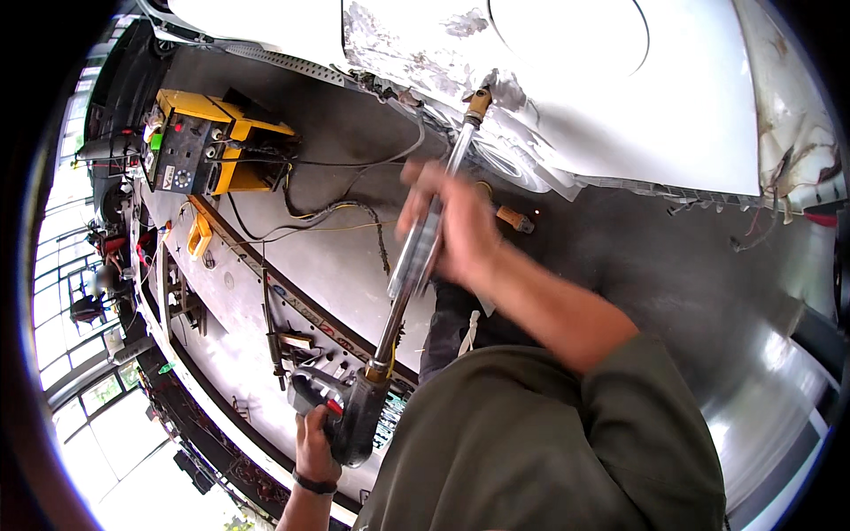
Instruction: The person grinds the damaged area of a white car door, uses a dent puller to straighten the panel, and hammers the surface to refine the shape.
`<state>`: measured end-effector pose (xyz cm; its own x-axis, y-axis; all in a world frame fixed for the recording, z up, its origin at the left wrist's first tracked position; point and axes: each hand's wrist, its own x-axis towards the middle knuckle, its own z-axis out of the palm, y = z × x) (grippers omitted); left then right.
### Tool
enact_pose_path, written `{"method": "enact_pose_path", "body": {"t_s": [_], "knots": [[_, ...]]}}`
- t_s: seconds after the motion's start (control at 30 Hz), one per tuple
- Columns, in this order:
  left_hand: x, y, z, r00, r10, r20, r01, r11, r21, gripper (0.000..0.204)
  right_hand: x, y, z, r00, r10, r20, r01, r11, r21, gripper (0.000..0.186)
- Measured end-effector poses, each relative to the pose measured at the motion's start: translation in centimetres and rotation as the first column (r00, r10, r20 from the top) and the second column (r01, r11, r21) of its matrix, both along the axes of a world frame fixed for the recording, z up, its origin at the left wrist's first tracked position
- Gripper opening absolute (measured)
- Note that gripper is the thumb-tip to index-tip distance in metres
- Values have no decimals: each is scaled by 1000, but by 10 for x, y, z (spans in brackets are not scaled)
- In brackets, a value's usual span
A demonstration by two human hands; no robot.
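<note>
A slide hammer dent puller slants across the middle, its brass-coloured tip against the lower part of a white car panel. Around the tip the paint is ground away, leaving a rough bare metal patch. My left hand, a dark band at its wrist, is closed round the tool's black pistol grip with a red trigger. Further up the shaft, my right hand wraps round the metal sliding weight. That hand and the weight are smeared by motion.
On the left stands a yellow welding machine with dark cables trailing over the grey floor. A long metal rail runs diagonally beside loose tools. An orange block-shaped object lies below the car's edge. Hanging wires show at the right.
</note>
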<state>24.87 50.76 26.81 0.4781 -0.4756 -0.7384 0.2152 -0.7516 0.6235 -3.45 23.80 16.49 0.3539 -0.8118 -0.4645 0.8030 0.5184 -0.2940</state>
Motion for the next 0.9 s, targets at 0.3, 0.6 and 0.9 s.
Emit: {"method": "enact_pose_path", "body": {"t_s": [0.3,0.6,0.9], "knots": [[2,-4,2,981,130,-143,-132,991,-1,29,33,53,-13,934,219,284,-249,966,73,23],[0,1,-14,993,78,-89,-87,991,-104,27,12,13,4,999,15,-31,-14,999,46,20],[21,-8,-71,978,118,-173,-84,978,189,26,45,71,-30,989,148,2,-148,981,122,12]]}}
